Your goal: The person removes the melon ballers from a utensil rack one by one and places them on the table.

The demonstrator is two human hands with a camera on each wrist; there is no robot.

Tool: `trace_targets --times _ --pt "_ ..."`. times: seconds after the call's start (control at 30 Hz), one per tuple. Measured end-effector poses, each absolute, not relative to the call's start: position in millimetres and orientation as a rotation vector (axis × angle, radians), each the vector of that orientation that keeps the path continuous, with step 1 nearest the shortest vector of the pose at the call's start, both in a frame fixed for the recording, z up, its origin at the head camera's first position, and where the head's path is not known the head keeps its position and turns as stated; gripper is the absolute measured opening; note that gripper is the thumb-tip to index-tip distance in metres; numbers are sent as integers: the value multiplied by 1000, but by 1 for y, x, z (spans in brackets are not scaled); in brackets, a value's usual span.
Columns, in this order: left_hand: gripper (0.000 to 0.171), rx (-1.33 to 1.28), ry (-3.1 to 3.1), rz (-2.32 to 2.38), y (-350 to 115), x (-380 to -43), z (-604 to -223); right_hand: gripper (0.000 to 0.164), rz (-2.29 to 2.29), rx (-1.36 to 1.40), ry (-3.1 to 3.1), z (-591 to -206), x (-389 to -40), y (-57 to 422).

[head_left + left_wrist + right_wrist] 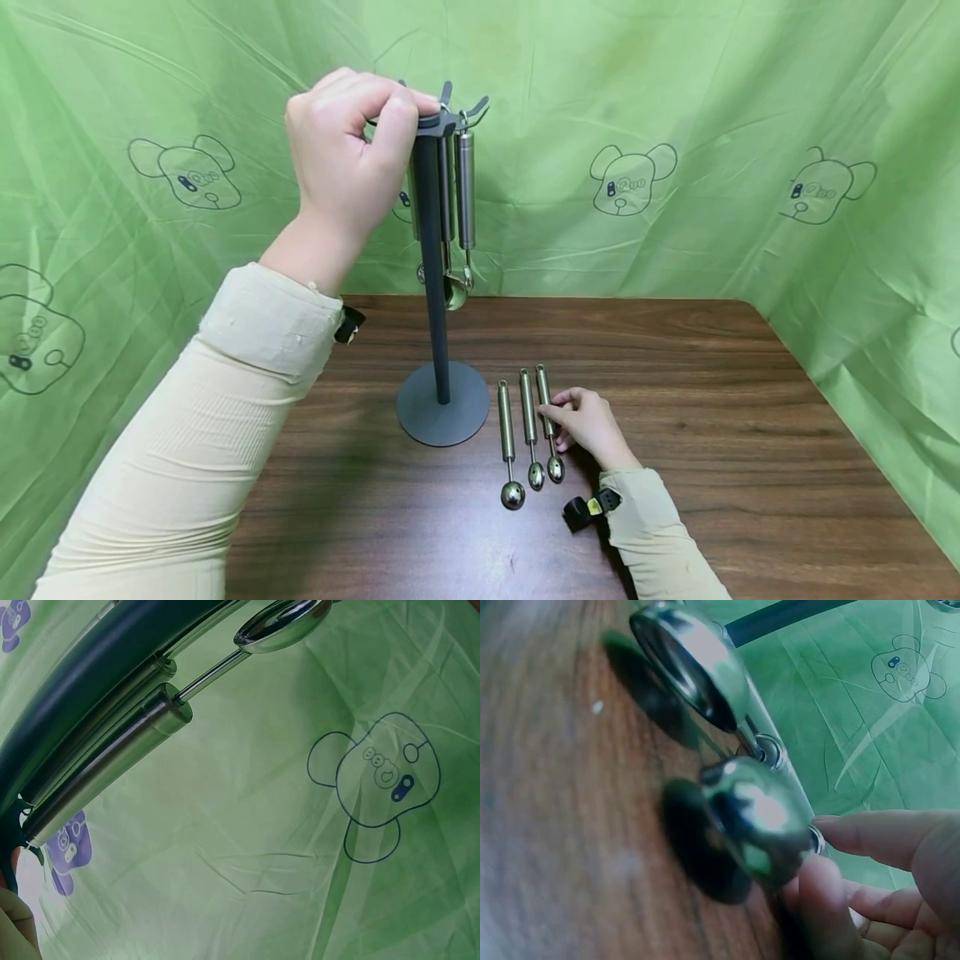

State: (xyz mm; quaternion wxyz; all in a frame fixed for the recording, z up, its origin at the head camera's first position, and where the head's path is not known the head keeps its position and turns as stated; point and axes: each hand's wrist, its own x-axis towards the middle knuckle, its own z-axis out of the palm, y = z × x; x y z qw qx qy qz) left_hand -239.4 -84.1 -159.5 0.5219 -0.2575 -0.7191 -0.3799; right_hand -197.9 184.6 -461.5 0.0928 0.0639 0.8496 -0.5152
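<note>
My left hand [348, 146] grips the top of a dark grey utensil stand [432, 275], fingers curled over its hooked crown. Several steel-handled utensils [466, 192] hang from the hooks, partly hidden behind the pole; the left wrist view shows one handle [112, 769] with a shiny bowl end. Three small steel scoops lie side by side on the table, bowls toward me. At the rightmost scoop [556, 468], my right hand [592, 425] pinches the handle between thumb and fingers. Close to those fingers in the right wrist view is its rounded bowl [761, 817]. The middle scoop [528, 417] and left scoop [506, 421] lie alongside.
The stand's round base [427, 421] rests on the brown wooden table [712, 375], left of the scoops. A green cloth [540, 67] with printed bear heads hangs around the back and sides.
</note>
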Motion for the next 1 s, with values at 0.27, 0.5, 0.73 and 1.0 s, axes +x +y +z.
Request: trace_targets --times 0.27,0.5,0.73,1.0 --pt "36 -599 -1742 -913 -84 -236 -160 32 -1536 160 2512 -456 -195 187" --pt "37 -650 -1762 -848 -90 -234 -159 28 -1553 127 2520 -451 -192 189" --pt "37 -746 -1812 -734 -95 -235 -155 27 -1601 89 2538 -440 -189 191" --pt "38 -812 -1861 -730 -103 -235 -151 33 -1618 -42 2568 -419 -181 189"
